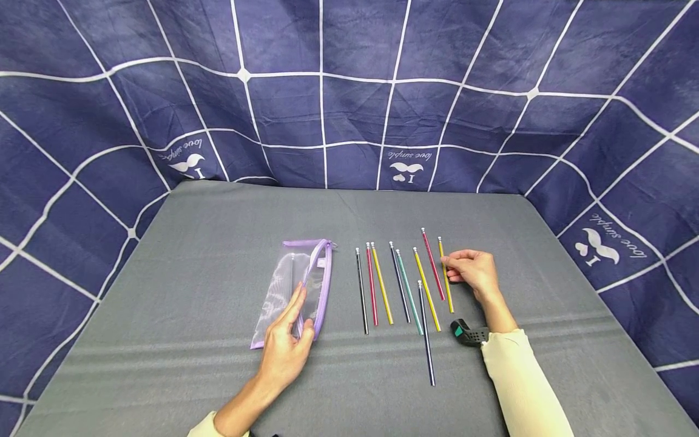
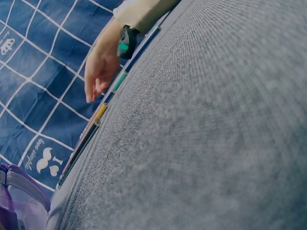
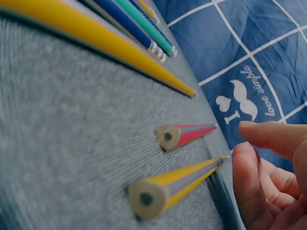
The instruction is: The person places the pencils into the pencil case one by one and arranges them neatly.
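Observation:
A see-through mesh pouch with purple edging (image 1: 273, 297) lies on the table, its zipped side spread apart. My left hand (image 1: 286, 346) rests on it with the fingers extended and the thumb apart. At the right end of a row of pencils, my right hand (image 1: 472, 270) is at the upper part of a yellow pencil (image 1: 447, 291). The right wrist view shows a gap between thumb and forefinger (image 3: 273, 136), with the yellow pencil (image 3: 182, 179) lying beside them. Just left of it lies a red pencil (image 1: 433, 264).
Several more pencils lie side by side: black (image 1: 361, 291), red (image 1: 372, 285), yellow (image 1: 382, 283), dark blue (image 1: 399, 282) and green (image 1: 409, 291). Another dark blue pencil (image 1: 428, 346) lies nearer me. A black band (image 1: 468, 334) is at the right wrist. Blue gridded cloth (image 1: 349, 109) hangs behind the grey table.

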The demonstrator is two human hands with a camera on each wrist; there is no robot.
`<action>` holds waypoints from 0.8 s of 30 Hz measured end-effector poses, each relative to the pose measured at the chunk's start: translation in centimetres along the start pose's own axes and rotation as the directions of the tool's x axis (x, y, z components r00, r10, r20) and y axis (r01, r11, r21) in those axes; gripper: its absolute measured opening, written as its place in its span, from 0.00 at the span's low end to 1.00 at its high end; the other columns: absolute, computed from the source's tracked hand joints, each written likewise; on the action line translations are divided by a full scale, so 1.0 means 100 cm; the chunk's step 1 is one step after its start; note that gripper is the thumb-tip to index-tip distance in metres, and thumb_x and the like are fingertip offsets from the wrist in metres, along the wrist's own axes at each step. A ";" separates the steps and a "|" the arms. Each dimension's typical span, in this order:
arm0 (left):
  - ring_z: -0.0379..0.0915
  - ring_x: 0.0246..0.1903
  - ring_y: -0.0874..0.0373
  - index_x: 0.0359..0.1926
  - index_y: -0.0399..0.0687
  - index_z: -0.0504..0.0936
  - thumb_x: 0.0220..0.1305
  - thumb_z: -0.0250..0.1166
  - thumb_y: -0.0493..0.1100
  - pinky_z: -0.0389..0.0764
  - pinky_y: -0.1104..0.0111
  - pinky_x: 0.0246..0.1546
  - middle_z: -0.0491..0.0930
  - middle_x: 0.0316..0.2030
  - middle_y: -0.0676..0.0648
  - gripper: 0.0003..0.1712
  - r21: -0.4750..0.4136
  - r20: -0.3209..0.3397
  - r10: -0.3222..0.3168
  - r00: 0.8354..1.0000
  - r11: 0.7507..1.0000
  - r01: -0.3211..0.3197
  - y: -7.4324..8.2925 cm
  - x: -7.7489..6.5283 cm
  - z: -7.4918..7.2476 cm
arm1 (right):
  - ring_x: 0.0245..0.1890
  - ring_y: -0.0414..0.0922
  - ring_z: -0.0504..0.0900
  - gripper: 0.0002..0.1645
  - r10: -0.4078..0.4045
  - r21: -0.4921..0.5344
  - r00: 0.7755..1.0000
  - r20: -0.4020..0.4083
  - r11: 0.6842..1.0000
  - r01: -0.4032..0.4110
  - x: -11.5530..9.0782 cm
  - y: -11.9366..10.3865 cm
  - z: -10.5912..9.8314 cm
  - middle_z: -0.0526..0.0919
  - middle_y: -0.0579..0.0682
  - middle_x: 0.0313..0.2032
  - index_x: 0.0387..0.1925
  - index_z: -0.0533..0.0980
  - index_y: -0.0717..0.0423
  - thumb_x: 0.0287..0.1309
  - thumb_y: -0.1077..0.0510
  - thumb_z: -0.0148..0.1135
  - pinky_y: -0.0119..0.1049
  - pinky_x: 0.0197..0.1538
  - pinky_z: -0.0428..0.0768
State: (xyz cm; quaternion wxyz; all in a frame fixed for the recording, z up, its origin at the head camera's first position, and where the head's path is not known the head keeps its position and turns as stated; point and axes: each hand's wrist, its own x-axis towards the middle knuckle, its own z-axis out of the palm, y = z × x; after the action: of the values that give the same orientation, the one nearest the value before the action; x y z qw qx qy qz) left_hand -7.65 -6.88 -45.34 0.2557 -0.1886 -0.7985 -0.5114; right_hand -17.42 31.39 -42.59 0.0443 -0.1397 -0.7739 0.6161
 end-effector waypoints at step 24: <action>0.67 0.61 0.40 0.63 0.25 0.71 0.48 0.60 0.20 0.59 0.79 0.65 0.70 0.64 0.33 0.35 -0.028 0.000 -0.006 1.000 1.000 0.006 0.000 -0.001 0.000 | 0.14 0.32 0.78 0.14 0.013 -0.355 1.000 -0.019 0.935 -0.018 -0.002 -0.002 0.003 0.80 0.42 0.15 0.35 0.81 0.73 0.51 0.63 0.71 0.27 0.23 0.82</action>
State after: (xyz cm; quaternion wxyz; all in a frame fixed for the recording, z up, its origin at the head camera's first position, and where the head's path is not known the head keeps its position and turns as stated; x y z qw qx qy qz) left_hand -7.58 -6.88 -45.36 0.2515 -0.1899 -0.7918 -0.5231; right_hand -17.37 31.05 -42.44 0.0197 -0.1564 -0.8709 0.4655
